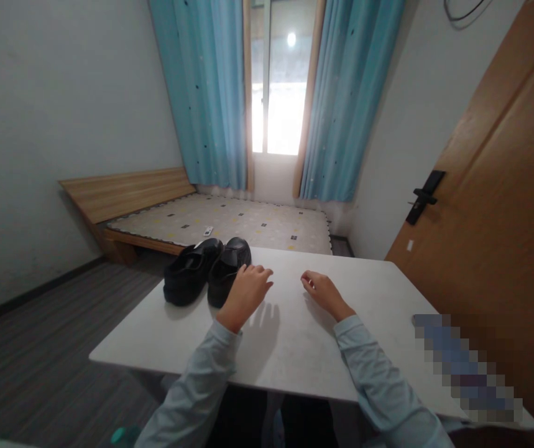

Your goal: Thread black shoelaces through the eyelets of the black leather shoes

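Observation:
A pair of black shoes stands upright on the left part of the white table (pixel 294 354), toes toward the bed. One is the left shoe (pixel 187 280); the right shoe (pixel 229 264) is partly covered by my left hand (pixel 248 292). That hand is raised over the table, palm down, its fingers apart and slightly bent, throwing a shadow on the white surface. Whether it touches the shoe beside it I cannot tell. My right hand (pixel 326 292) is low over the table's middle, fingers loosely curled, nothing visible in them.
A blurred flat item (pixel 467 367) lies along the table's right edge. Behind the table is a bed (pixel 248 218) with a small white object (pixel 208 231) on it. A wooden door (pixel 490 186) stands close on the right. Blue curtains (pixel 211 93) flank the window.

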Available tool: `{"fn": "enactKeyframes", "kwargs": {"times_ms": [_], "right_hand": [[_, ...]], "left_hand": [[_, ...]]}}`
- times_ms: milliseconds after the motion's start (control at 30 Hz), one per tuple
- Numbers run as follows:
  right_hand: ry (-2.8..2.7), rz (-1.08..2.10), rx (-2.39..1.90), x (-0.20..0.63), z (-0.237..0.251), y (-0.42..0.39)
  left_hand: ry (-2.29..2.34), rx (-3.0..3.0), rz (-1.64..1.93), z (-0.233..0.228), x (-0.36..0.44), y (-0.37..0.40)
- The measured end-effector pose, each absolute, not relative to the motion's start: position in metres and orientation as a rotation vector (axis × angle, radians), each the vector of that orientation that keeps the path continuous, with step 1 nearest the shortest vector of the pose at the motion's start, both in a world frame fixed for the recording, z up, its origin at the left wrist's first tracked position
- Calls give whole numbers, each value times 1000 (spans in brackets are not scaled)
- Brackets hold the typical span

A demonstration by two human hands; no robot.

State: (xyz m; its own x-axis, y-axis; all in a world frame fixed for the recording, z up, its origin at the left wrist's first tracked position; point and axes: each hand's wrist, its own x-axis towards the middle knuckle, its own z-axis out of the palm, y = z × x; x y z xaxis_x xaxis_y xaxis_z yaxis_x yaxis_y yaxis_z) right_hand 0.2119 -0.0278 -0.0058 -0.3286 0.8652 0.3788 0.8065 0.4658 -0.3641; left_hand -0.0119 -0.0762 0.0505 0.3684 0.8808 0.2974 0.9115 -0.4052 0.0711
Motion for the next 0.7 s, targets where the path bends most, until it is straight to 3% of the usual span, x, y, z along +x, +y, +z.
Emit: {"fn": "enactKeyframes", "kwargs": {"times_ms": [300, 700], "right_hand": [[-2260, 144, -1393, 210, -10, -28], [-2272, 180, -1422, 208, -8, -34]], "left_hand": [[-1613, -2565, -222, 5, 17, -63], [-1772, -2574, -220, 8, 3, -63]]}}
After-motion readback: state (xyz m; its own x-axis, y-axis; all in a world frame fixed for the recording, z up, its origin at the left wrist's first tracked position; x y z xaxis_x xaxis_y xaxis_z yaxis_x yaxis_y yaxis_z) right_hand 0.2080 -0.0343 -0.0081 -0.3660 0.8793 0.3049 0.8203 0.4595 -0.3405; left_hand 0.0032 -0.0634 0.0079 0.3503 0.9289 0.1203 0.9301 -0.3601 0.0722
